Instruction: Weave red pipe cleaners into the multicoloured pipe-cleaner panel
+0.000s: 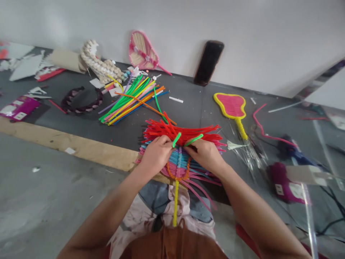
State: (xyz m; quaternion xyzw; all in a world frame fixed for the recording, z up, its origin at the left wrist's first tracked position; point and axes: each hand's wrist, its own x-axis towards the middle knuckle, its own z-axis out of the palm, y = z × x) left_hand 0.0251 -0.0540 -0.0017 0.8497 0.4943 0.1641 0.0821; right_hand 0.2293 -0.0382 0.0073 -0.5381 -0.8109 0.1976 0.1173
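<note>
At the table's front edge lies a fan-like piece of pipe cleaners, with red ones [185, 133] at the top, then blue [174, 158] and pink ones [185, 172] below. A yellow stem [175, 203] sticks out toward my lap, and an orange twisted loop [188, 174] curves around the middle. My left hand [158, 153] pinches one green pipe cleaner end [176, 139] over the red ones. Opposite it, my right hand [206, 154] pinches another green end [194, 139]. Whether both ends belong to one green pipe cleaner is hidden by the fingers.
Loose coloured pipe cleaners [134, 100] lie to the left, beside a dark braided headband [82, 104]. Behind are a pink fan [142, 52] and a phone [208, 63] leaning on the wall. At right are a yellow-rimmed fan [231, 106], thin wires [249, 158] and a purple package [283, 183].
</note>
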